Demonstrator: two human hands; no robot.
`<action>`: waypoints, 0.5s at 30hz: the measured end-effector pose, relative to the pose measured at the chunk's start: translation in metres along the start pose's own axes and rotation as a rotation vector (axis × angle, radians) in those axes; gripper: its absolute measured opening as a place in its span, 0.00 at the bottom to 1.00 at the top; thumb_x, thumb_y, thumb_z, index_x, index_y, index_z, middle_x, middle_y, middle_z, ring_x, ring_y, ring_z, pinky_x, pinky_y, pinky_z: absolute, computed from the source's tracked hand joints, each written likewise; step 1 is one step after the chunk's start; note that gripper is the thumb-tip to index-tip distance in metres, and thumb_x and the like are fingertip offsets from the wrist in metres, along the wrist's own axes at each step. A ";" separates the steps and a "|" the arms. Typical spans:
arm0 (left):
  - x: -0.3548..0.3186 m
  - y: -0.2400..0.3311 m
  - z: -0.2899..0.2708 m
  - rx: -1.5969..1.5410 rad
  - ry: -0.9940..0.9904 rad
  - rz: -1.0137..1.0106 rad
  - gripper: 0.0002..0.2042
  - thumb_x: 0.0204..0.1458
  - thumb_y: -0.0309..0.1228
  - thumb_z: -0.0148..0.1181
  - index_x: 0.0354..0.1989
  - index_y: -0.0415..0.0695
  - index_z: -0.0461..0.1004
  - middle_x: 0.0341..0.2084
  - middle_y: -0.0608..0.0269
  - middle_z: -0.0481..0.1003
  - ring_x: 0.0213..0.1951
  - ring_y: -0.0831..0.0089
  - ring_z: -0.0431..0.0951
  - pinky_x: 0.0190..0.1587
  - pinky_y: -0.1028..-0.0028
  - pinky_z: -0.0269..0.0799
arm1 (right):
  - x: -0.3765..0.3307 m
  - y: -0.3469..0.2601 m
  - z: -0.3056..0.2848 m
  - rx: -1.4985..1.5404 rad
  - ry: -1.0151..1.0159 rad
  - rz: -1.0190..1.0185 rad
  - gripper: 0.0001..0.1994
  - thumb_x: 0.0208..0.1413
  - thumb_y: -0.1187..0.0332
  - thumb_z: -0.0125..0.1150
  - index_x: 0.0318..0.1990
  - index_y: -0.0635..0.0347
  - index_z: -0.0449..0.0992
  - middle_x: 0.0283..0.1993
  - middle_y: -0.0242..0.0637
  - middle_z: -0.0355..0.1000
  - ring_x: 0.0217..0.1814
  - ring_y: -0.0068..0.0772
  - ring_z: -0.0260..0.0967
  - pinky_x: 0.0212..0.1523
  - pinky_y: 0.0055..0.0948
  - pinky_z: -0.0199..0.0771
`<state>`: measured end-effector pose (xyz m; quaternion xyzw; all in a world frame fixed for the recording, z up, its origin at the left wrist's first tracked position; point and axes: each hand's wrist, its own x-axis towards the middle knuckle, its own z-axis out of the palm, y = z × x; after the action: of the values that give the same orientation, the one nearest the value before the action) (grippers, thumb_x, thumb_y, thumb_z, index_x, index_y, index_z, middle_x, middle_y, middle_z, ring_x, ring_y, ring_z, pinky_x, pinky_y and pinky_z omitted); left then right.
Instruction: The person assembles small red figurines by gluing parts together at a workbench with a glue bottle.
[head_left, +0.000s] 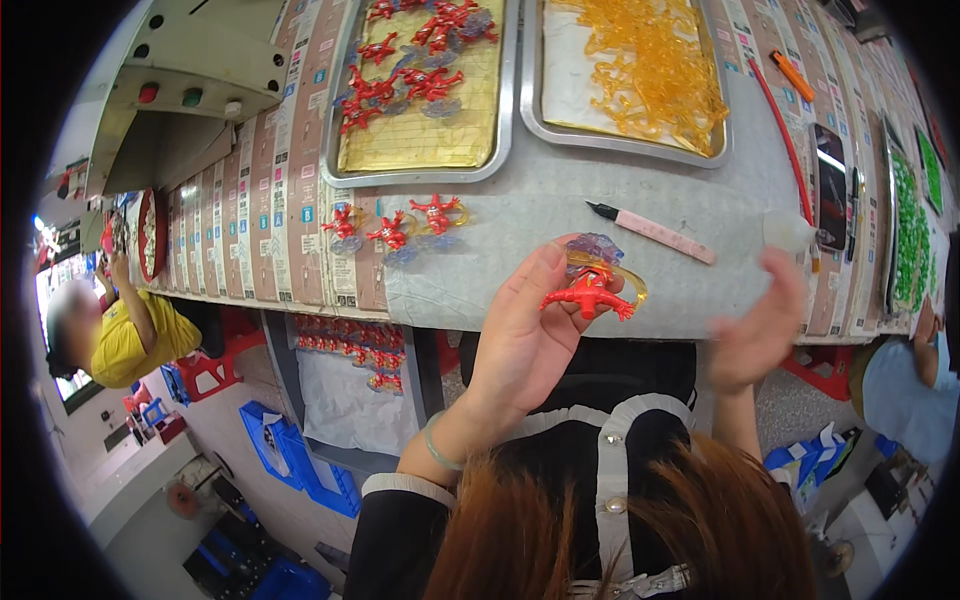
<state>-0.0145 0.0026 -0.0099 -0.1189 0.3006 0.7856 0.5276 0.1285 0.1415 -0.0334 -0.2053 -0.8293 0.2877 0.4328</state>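
My left hand (522, 335) is closed on a red toy figure (588, 292) with a clear yellow curved piece and a clear purple piece on it, held up over the table's near edge. To its right, my right hand (752, 332) is smeared by motion, so its fingers cannot be made out well. It is nearest to a translucent white bottle (788, 232). A pink pen-like tool (655, 235) with a dark tip lies beyond both hands. Left of them on the grey sheet (490, 245) rest several more red figures (390, 232) with clear pieces.
Metal trays hold red figures (430, 80) and loose yellow clear pieces (650, 75). An orange cutter (792, 75), a red tube (785, 140) and a phone (830, 180) lie at right. A grey bin (420, 375) sits below the edge. Co-workers sit on both sides.
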 end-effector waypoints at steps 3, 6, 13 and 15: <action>-0.002 -0.003 0.009 0.047 -0.012 -0.029 0.15 0.53 0.36 0.43 0.43 0.37 0.61 0.35 0.58 0.69 0.37 0.72 0.71 0.40 0.76 0.66 | 0.020 -0.039 0.027 0.049 -0.234 -0.053 0.24 0.29 0.66 0.67 0.39 0.63 0.66 0.38 0.39 0.62 0.41 0.40 0.58 0.42 0.36 0.59; -0.003 -0.009 0.009 0.107 -0.020 -0.031 0.15 0.53 0.35 0.41 0.44 0.36 0.60 0.37 0.57 0.68 0.39 0.71 0.70 0.43 0.73 0.65 | 0.021 -0.037 0.037 0.010 -0.245 -0.112 0.20 0.23 0.70 0.66 0.32 0.60 0.70 0.33 0.35 0.63 0.37 0.38 0.58 0.38 0.32 0.60; -0.005 -0.008 0.008 0.071 -0.045 -0.029 0.12 0.52 0.31 0.45 0.43 0.38 0.62 0.35 0.61 0.69 0.37 0.78 0.69 0.41 0.78 0.64 | 0.023 -0.042 0.038 0.046 -0.225 -0.095 0.18 0.22 0.71 0.64 0.29 0.60 0.71 0.31 0.34 0.64 0.35 0.37 0.59 0.35 0.30 0.61; -0.006 -0.005 0.009 0.082 -0.041 -0.036 0.12 0.52 0.31 0.45 0.42 0.37 0.62 0.35 0.61 0.69 0.37 0.79 0.69 0.41 0.78 0.64 | 0.023 -0.043 0.037 0.037 -0.208 -0.114 0.17 0.23 0.70 0.63 0.29 0.60 0.71 0.31 0.34 0.64 0.35 0.37 0.59 0.35 0.30 0.61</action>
<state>-0.0059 0.0049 -0.0016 -0.0866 0.3194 0.7655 0.5519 0.0815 0.1117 -0.0089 -0.1190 -0.8747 0.2976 0.3636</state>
